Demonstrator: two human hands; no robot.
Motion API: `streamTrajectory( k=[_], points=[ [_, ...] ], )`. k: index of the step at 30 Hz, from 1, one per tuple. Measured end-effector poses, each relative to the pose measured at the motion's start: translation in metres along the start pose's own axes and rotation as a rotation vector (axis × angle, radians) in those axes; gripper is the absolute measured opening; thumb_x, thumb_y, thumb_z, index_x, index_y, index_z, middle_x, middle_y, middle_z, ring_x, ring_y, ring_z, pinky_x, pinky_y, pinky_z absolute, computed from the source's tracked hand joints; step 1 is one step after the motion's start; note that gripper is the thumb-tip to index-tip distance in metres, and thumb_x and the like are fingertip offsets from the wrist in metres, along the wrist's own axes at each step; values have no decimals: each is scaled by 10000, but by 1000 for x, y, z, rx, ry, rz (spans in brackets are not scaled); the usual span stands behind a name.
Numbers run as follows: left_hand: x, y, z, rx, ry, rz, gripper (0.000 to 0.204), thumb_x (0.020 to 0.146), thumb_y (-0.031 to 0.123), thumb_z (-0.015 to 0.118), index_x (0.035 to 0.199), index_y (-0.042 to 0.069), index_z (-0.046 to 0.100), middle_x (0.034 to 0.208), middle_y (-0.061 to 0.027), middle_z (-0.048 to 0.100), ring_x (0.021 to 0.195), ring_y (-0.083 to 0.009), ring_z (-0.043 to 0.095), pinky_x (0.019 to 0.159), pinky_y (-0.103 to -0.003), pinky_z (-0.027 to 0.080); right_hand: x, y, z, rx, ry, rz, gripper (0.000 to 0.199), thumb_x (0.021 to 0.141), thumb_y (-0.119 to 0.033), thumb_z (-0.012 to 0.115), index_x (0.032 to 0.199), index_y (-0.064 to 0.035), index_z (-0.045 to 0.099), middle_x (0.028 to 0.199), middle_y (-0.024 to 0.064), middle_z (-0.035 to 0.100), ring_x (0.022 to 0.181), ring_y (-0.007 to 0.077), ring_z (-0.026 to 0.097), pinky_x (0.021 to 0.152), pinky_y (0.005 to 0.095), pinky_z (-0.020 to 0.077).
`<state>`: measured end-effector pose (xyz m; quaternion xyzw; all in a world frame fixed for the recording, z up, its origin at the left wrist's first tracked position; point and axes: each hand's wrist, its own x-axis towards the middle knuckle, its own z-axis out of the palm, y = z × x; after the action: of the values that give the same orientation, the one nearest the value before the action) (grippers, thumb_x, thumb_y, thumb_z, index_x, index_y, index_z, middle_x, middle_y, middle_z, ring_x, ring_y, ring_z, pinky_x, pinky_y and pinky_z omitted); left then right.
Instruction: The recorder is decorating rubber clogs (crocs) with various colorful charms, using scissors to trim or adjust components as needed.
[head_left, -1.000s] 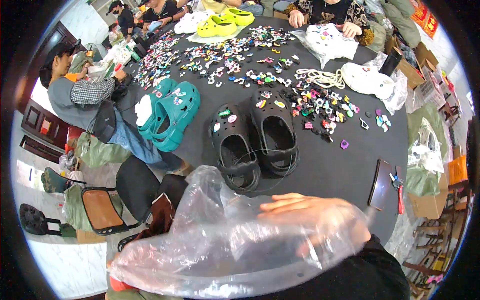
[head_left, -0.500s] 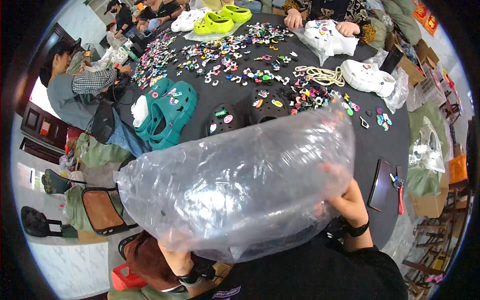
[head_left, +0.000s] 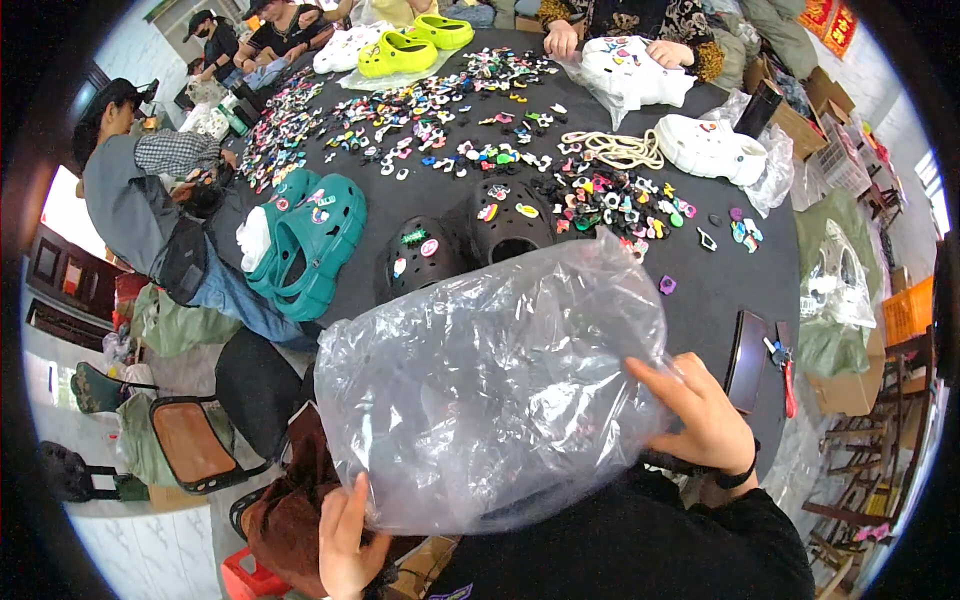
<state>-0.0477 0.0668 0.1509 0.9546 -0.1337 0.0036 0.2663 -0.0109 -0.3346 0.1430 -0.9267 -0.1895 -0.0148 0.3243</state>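
In the head view, a clear plastic bag (head_left: pixel 490 400) is hanging on the wearer's side of the 2 black clogs (head_left: pixel 500 225), its upper edge hiding their heel ends. Within the last 0.5 s it has been losing its puffed, rounded shape; now it is looking flatter, narrower and more creased, and a little of the right clog's opening is showing above it again.

The left hand (head_left: pixel 350 540), nearer the wearer and left of the black clogs, is coming clear of the film and is now touching the bag's lower-left corner. The right hand (head_left: pixel 700 420), nearer the wearer and right of the black clogs, is touching the bag's right edge, with forefinger and thumb standing apart. Neither grip is showing fully, so I cannot tell whether either one is pinching the plastic.

For the work in hand, this is probably meaning that the bag is being flattened and arranged: nothing is showing inside it, and the black clogs are standing outside it on the table (head_left: pixel 715 280). The teal clogs (head_left: pixel 318 245), left of the black clogs, and the small charms (head_left: pixel 620 205), to their right, are staying put.
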Motion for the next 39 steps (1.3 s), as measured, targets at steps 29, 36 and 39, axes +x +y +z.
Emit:
streamTrajectory(
  k=[29, 36, 39],
  points=[
    [40, -18, 69, -1174, -122, -223, 1155, 752, 597, 717, 1512, -11, 95, 1534, -210, 262, 1378, -341, 342, 1117, -460, 289, 86, -52, 112, 1551, -537, -437, 618, 937, -160, 603, 1462, -16, 311, 1461, 124, 422, 1368, 221, 370, 1136, 387, 275],
    [37, -9, 77, -1114, -11, -159, 1060, 758, 512, 714, 1489, -10, 150, 1516, -203, 287, 1372, -333, 353, 1113, -450, 300, 104, -71, 206, 2070, -905, -168, 509, 949, -152, 560, 1411, 1, 410, 1447, 126, 444, 1349, 233, 400, 1116, 360, 308],
    [33, -11, 77, -1102, 23, -134, 1019, 761, 475, 712, 1479, -9, 174, 1507, -200, 297, 1369, -330, 358, 1112, -446, 304, 108, -62, 224, 1322, -209, -901, 415, 943, -128, 561, 1329, 16, 506, 1413, 128, 479, 1307, 228, 446, 1094, 352, 351]
  ],
)
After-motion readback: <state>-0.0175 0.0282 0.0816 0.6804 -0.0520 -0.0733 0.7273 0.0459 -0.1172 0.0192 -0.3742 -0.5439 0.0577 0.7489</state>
